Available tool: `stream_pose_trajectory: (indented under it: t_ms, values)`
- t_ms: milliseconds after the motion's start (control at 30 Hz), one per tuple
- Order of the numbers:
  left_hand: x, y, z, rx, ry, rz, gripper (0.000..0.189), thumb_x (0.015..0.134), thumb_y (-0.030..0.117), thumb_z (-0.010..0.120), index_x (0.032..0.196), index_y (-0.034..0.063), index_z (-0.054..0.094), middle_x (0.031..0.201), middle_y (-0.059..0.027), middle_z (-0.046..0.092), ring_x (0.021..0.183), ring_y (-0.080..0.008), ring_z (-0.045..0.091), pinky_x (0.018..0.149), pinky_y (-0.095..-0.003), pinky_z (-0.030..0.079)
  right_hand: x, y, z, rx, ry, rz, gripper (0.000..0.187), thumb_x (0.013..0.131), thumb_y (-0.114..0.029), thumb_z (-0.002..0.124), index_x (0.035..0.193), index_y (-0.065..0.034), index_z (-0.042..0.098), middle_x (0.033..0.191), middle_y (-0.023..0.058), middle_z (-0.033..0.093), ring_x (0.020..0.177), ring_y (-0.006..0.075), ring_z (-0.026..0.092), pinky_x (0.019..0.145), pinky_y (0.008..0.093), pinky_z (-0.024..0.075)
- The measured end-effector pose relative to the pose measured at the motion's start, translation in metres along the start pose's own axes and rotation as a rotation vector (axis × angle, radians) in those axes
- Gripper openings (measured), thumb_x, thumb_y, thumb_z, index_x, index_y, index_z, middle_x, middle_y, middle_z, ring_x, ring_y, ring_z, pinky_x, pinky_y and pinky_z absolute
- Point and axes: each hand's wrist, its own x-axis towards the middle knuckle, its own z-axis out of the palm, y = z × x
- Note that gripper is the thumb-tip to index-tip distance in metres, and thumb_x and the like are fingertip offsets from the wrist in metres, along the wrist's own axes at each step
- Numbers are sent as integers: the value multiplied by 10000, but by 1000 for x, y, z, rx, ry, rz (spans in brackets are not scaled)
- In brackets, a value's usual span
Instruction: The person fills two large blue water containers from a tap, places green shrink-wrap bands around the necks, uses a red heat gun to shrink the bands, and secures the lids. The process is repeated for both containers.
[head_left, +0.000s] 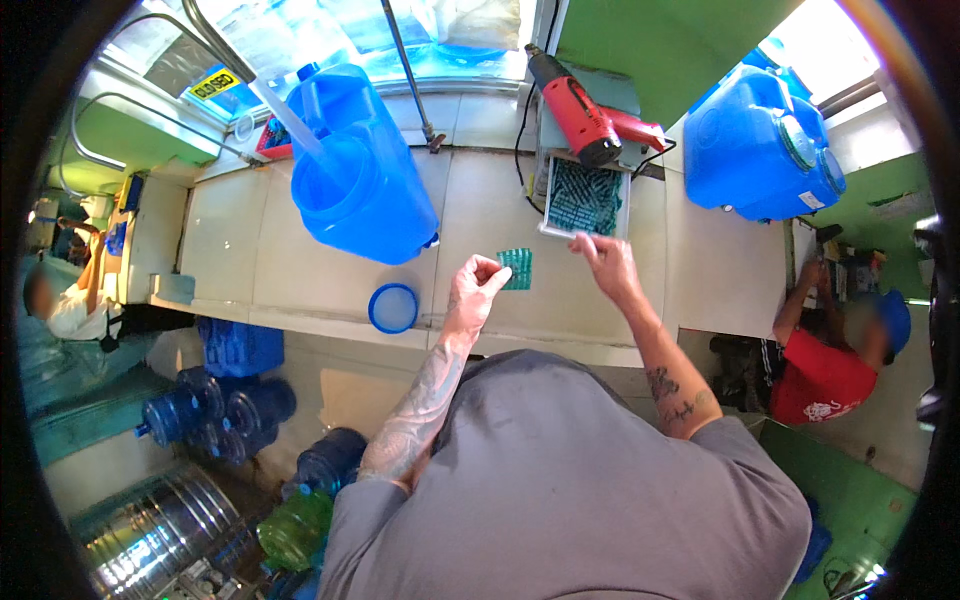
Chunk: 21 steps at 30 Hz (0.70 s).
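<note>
Between the thumb and fingers of my left hand (478, 283) is a small green printed plastic seal (517, 268), held above the counter. My right hand (611, 264) appears empty, its index finger extended beside the front edge of a pulled-out drawer (551, 227). Many similar green seals (586, 196) fill that drawer. A red and black heat gun (574, 105) lies on top of the drawer unit. Left of my hands, a large blue water container (405, 202) leans on the counter, with a clear hose going into its wide mouth. A round blue-rimmed lid (393, 308) lies near the counter's front edge.
More blue containers (750, 142) stand at the right. One person in red (829, 375) is at the far right, another in white (79, 311) at the far left. Water bottles (247, 409) and a shiny metal drum (157, 529) are on the floor behind me.
</note>
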Motion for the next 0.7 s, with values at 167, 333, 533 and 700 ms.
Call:
stream_pose_trajectory:
  t_ms: [167,333,533,700]
  values:
    - [20,-52,-25,-89,143,27,171,927,133,745,1031,59,631,955,-3,646,889,-98,608,800,-265,486,70,-9,-24,-254,69,-282,390,935,-245,706,1254,-30,645,1295,192,639,1225,380,596,1056,442,477]
    - [46,-101,-92,-393,562,29,214,935,168,724,1104,74,632,1101,-23,644,1032,-134,613,926,-323,464,105,-33,-104,-295,407,-429,256,967,-139,660,1209,-55,673,1138,148,691,977,280,685,887,390,548]
    - [99,-133,-115,-313,660,175,221,925,158,745,1099,36,687,1075,-47,699,969,-163,632,913,-333,471,188,-20,-114,-588,45,-461,470,929,-121,656,1382,-87,538,1263,206,620,1192,379,601,1004,453,496]
    - [124,-148,-114,181,829,186,218,933,121,733,1098,-18,702,1061,-79,736,940,-182,659,882,-355,494,200,-37,-112,-658,-97,-405,545,849,-161,726,1360,-85,554,1253,195,621,1197,396,593,1017,449,489]
